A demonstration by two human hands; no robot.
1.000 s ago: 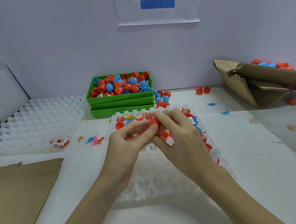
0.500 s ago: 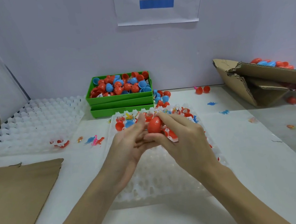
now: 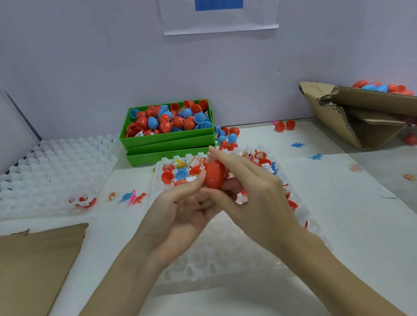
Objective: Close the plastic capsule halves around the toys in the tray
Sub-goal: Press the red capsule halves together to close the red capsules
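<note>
A closed red egg-shaped capsule [image 3: 214, 174] is held above the clear dimpled tray [image 3: 226, 253]. My left hand [image 3: 182, 211] pinches its lower left side with thumb and fingertips. My right hand [image 3: 251, 192] grips it from the right, index finger over its top and thumb beneath. Behind my hands, the tray's far cells hold open red and blue capsule halves [image 3: 176, 175] with small toys. My hands hide the tray's middle rows.
Stacked green bins [image 3: 168, 138] of red and blue halves stand behind the tray. An empty clear tray [image 3: 43, 173] lies at left, brown cardboard [image 3: 23, 277] at near left, and a torn carton [image 3: 366, 114] of capsules at right. Loose toy dinosaurs [image 3: 133, 197] lie around.
The red capsule has come up from the tray between my hands and now shows joined in full. My right index finger has moved over its top.
</note>
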